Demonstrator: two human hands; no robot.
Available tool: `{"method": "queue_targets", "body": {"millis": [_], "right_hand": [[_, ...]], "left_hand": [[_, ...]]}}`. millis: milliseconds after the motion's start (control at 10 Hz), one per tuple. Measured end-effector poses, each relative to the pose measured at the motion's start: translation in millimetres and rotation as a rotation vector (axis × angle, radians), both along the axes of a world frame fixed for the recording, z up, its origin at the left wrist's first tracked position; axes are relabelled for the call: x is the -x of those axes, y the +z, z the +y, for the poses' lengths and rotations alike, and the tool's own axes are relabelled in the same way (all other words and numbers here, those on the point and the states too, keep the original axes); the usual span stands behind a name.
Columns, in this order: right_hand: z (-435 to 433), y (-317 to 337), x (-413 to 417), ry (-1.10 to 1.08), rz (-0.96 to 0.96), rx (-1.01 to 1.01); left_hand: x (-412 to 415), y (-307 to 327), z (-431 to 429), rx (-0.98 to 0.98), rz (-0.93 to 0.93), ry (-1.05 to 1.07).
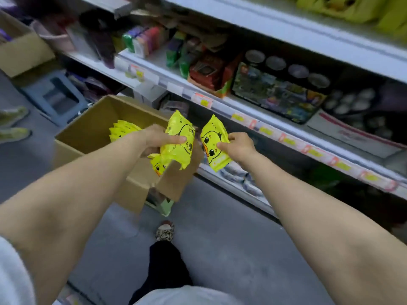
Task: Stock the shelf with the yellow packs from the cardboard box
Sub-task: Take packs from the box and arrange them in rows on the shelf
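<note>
An open cardboard box (92, 128) stands at knee height left of the shelf, with several yellow duck-print packs (120, 128) upright inside. My left hand (158, 139) grips a yellow pack (179, 137) above the box's right corner, thumb across its front; another yellow pack (157, 166) shows just below it. My right hand (239, 146) pinches a second yellow pack (212, 144) by its right edge, held in front of the lower shelf (286, 137). The two packs sit side by side, slightly apart.
Shelves run diagonally from upper left to right, filled with snack boxes (209, 73), a colourful display carton (277, 95) and round lidded cups (286, 67). Price tags line the shelf edges. A grey step stool (55, 95) and another cardboard box (24, 51) stand at left. My foot (165, 231) is on the grey floor.
</note>
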State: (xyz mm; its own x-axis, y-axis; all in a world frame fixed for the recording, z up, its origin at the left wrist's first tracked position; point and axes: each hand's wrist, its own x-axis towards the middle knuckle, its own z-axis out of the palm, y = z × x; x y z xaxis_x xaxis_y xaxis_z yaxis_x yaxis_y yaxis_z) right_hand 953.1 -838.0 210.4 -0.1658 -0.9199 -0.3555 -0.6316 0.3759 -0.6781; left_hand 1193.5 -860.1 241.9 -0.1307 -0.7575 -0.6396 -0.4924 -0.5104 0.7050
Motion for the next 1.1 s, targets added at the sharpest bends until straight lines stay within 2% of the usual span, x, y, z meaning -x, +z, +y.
{"method": "queue_targets", "body": {"millis": [100,400,600,800,1000,1100], "right_hand": [[39.7,54.3,69.9,-0.067,0.034,0.099],[135.4,181.5,233.7,-0.247,0.061,0.348],[175.2,218.0,315.8,-0.394,0.016,0.472],[196.4,244.7,394.8,-0.515,0.02,0.6],[174.6,261.0,474.6,-0.591,0.082,0.633],[144.5,267.3,510.0,-0.586,0.104,0.622]], "left_hand": [[68.6,49.7,31.7,0.068,-0.01,-0.126],[232.7,171.9,76.0,0.206,0.24,-0.305],[333.1,232.3,66.6,0.464,0.131,-0.338],[429.9,282.6,49.9,0.472,0.187,-0.48],[527.7,317.1,-4.0,0.611,0.119,-0.556],[578.1,317.6,-45.5,0.762,0.028,-0.592]]}}
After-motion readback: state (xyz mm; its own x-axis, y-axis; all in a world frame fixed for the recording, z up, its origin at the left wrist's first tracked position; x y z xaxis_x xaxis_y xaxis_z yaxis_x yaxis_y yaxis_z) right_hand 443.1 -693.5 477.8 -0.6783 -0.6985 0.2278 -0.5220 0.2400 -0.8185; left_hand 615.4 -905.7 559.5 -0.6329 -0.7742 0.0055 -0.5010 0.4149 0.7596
